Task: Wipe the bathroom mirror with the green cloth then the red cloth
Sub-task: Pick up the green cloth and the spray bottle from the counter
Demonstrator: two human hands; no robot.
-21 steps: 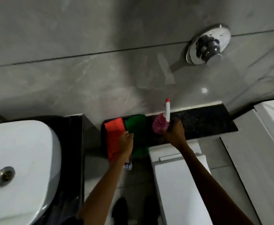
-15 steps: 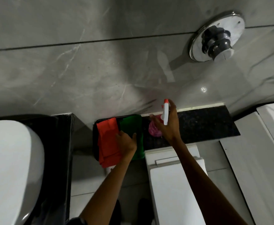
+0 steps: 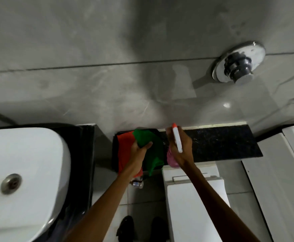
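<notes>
Grey marble wall [image 3: 90, 84] fills the view above a white basin [image 3: 20, 172] and toilet cistern [image 3: 191, 173]. Left hand [image 3: 139, 151] pinches the green cloth [image 3: 151, 147], now lifted off the red cloth [image 3: 123, 151], still flat on the ledge; right hand [image 3: 179, 147] grips a raised pink spray bottle [image 3: 170, 158], readied for the unseen mirror.

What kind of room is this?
Most likely a bathroom: a white sink with a drain sits on the left, a toilet stands below, and a chrome flush valve is on the tiled wall.
</notes>
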